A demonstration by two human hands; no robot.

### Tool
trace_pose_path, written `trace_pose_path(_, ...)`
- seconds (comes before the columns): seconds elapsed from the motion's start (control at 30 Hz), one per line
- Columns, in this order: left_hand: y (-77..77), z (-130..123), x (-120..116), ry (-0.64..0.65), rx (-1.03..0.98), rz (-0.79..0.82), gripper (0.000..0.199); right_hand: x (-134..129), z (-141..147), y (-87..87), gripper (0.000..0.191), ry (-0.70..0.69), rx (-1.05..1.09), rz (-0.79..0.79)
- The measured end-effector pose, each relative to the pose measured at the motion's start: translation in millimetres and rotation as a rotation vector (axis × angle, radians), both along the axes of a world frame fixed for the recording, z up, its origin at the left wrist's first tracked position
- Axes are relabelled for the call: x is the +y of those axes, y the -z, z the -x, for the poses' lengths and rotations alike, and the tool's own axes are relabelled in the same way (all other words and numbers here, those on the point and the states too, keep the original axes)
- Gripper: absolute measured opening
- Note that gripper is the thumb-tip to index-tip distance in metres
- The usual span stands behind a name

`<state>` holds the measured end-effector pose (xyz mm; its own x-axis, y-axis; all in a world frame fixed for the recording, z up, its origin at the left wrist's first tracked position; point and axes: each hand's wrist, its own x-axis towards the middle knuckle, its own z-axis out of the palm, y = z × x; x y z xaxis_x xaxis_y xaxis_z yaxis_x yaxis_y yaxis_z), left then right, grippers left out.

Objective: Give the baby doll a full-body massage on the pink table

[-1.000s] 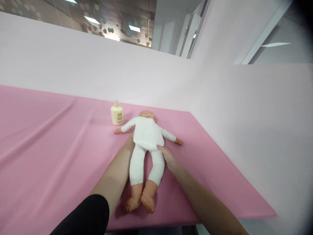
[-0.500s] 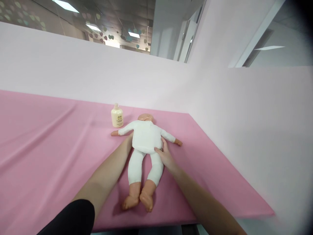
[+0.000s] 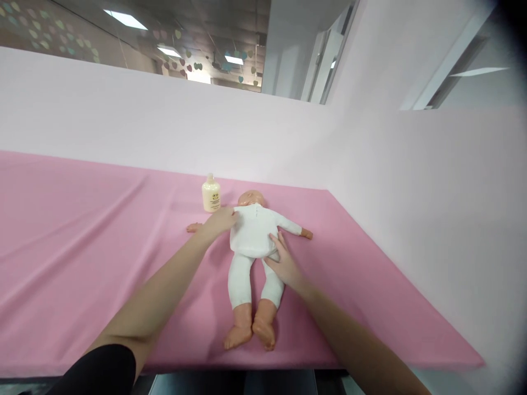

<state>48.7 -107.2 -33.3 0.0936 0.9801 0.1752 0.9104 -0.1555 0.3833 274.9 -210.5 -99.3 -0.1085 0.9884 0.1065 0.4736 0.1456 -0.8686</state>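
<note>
A baby doll (image 3: 253, 233) in a white long-sleeved shirt and white trousers lies on its back, its head toward the wall and bare feet toward me. My left hand (image 3: 222, 219) is at the doll's shoulder on the left side of the view, fingers closed together on the white shirt there. It covers most of that sleeve; only the doll's small hand shows past my wrist. My right hand (image 3: 285, 264) rests against the doll's side near the shirt hem and hip, fingers apart. Just beyond my left hand stands a cream-coloured bottle (image 3: 211, 197) with dark print on its front.
A pink padded sheet (image 3: 102, 247) with creases covers the table. White walls (image 3: 164, 120) rise behind it and on the right. A window or mirror (image 3: 197, 33) with heart stickers is set in the back wall. The table's front edge is close to my legs.
My left hand has come up from beside the doll's waist to its shoulder. My right hand stays at the doll's side, its fingers more spread. The view has shifted slightly left.
</note>
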Motion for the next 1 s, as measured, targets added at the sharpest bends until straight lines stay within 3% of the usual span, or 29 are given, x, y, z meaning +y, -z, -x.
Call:
trace_pose_path(0.1, 11.6, -34.0, -10.5, 0.095, 0.024, -0.015, 0.052, -2.3, 2.4, -1.2, 0.075, -0.01, -0.033, -0.002)
trace_pose_path(0.2, 34.4, -60.7, -15.0, 0.089, 0.042, 0.074, 0.07, -0.1, 1.5, 0.5, 0.076, -0.016, -0.057, 0.005)
trace_pose_path(0.37, 61.0, -66.5, -4.5, 0.083, 0.023, 0.089, 0.073, 8.2, -4.4, 7.8, 0.084, -0.059, -0.095, 0.023)
trace_pose_path(0.57, 62.9, -65.3, -0.6, 0.07, 0.02, 0.086, 0.074, 23.4, -15.0, 15.0, 0.09, -0.165, -0.084, 0.063)
trace_pose_path(0.77, 62.6, -68.0, -3.8, 0.058, 0.026, 0.081, 0.074, 38.6, -26.7, 22.7, 0.096, -0.283, 0.065, 0.041)
trace_pose_path(1.0, 61.2, -68.3, -6.2, 0.039, 0.021, 0.098, 0.075, 37.2, -25.6, 27.3, 0.092, -0.249, 0.073, -0.036)
